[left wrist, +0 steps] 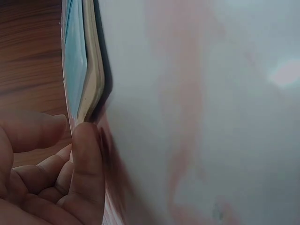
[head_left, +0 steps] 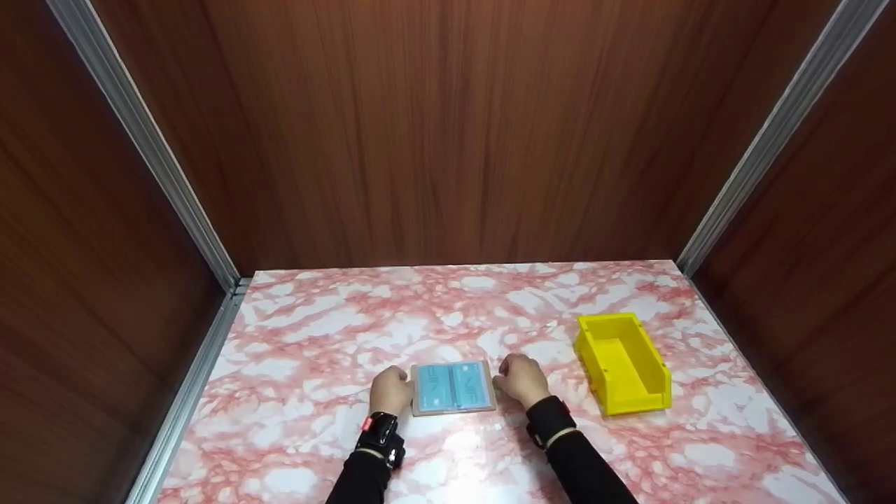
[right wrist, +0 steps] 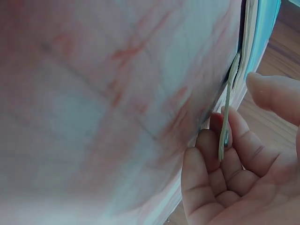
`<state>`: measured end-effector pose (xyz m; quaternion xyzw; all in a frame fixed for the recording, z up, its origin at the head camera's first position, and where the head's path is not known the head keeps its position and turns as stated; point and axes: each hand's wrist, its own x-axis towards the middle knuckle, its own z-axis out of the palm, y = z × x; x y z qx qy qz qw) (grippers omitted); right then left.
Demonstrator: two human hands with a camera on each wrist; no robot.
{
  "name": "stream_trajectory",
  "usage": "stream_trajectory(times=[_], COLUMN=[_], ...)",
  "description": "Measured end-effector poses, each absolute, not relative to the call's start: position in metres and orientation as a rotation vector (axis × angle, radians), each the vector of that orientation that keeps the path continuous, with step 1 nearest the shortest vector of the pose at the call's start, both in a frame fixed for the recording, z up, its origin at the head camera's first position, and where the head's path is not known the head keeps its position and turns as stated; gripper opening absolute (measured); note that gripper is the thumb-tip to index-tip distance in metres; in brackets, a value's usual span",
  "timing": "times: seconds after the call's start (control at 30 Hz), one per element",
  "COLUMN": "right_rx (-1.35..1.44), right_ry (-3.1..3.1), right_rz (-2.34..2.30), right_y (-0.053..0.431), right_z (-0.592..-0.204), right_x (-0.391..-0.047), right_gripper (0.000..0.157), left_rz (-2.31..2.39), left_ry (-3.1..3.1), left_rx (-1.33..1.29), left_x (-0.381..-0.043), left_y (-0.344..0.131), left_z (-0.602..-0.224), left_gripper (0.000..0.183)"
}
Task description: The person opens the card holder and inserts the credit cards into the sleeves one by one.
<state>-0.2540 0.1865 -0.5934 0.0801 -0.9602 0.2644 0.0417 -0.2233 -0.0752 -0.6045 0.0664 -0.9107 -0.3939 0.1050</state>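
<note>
An unfolded card holder [head_left: 452, 387] lies flat on the table, its tan cover framing light blue printed inner panels under clear sleeves. My left hand [head_left: 392, 390] is at its left edge. In the left wrist view a fingertip touches the corner of the tan cover [left wrist: 93, 89], while the thumb stands apart. On the right side, my right hand [head_left: 523, 379] has loosely curled fingers beside a thin strap [right wrist: 227, 112] with a metal snap, which sticks out from the cover. The right thumb is apart from the strap and does not pinch it.
A yellow open-front plastic bin [head_left: 623, 364] stands to the right of my right hand; no contents show in it. The table [head_left: 315, 336] has a pink and white marbled top. Brown wood-look panels [head_left: 448, 140] with metal corner posts enclose the back and both sides.
</note>
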Motion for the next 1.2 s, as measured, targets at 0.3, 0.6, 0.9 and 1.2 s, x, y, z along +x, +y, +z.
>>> stream_trajectory(times=[0.3,0.6,0.9,1.2], right_rx=[0.287,0.344,0.345,0.345], right_ry=[-2.986,-2.982,-2.959,-2.934], right_rz=[0.827,0.891,0.936,0.941], right_y=[0.1827,0.1804,0.1803,0.18], right_z=[-0.5967,-0.5973,-0.598,-0.5996], right_x=[-0.2567,-0.2572,-0.2572,-0.2573], right_gripper=[0.02,0.018,0.019,0.018], left_rz=[-1.155,-1.168,-1.177,-1.17], left_ry=[-2.666,-2.688,-2.703,-2.685], left_rx=[0.169,0.186,0.225,0.209], left_x=[-0.223,-0.2238,-0.2258,-0.2249], left_y=[-0.0708,-0.0705,-0.0701,-0.0685], left_z=[-0.6048,-0.6058,-0.6062,-0.6065], left_gripper=[0.009,0.012,0.011,0.009])
